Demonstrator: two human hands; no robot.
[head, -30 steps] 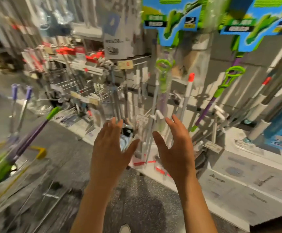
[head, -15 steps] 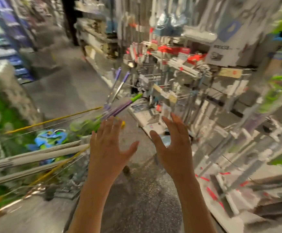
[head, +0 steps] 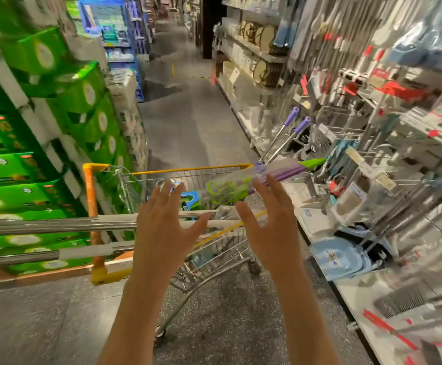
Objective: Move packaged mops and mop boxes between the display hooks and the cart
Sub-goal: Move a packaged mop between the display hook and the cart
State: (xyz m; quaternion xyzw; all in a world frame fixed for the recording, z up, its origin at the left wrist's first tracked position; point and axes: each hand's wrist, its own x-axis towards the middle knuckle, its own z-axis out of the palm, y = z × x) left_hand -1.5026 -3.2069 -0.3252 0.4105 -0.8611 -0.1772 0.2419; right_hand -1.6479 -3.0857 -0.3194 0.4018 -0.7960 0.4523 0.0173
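View swung from the display hooks [head: 351, 154] at right to the cart [head: 188, 171], now at frame centre. Left hand [head: 162, 233] and right hand [head: 272, 227], both spread wide and holding nothing, are raised before the cart, palms facing each other. A packaged mop [head: 241, 185] with purple and green parts lies across the cart's far rim, just above the right fingertips. Green boxes [head: 17, 167] fill the left of frame.

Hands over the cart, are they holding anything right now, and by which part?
Nothing is held. The left hand and right hand are both open, fingers spread, above the cart.
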